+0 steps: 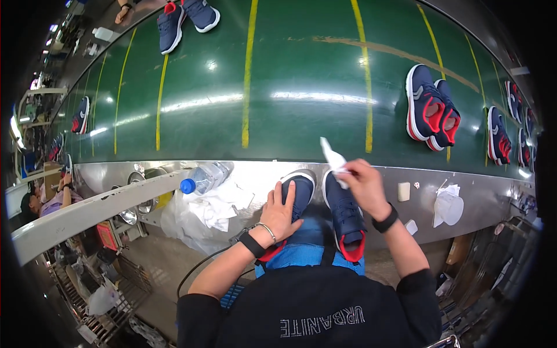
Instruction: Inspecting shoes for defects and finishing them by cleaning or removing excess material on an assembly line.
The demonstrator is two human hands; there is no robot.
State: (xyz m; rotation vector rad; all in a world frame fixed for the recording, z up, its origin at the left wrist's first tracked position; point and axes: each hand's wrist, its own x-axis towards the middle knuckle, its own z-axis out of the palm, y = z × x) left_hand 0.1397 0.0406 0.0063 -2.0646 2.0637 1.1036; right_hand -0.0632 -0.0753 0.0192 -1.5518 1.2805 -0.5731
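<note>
Two navy sneakers with red linings lie side by side, toes toward the green belt, at the near edge of the metal ledge. My left hand (277, 216) lies on the left sneaker (301, 200) with its fingers spread over the upper, covering part of it. Over the toe of the right sneaker (346, 214), my right hand (365, 187) pinches a white wipe (332, 155). One end of the wipe sticks up above the fingers, while its lower part is at the toe.
Beyond the metal ledge (380, 174) runs a green belt (301, 69) with yellow lines, carrying several sneakers (432, 107). Left of me lie a plastic bottle (207, 177), crumpled white paper (212, 211) and a pale rail (98, 206). At right sit a whitish block (404, 191) and white sheets (448, 206).
</note>
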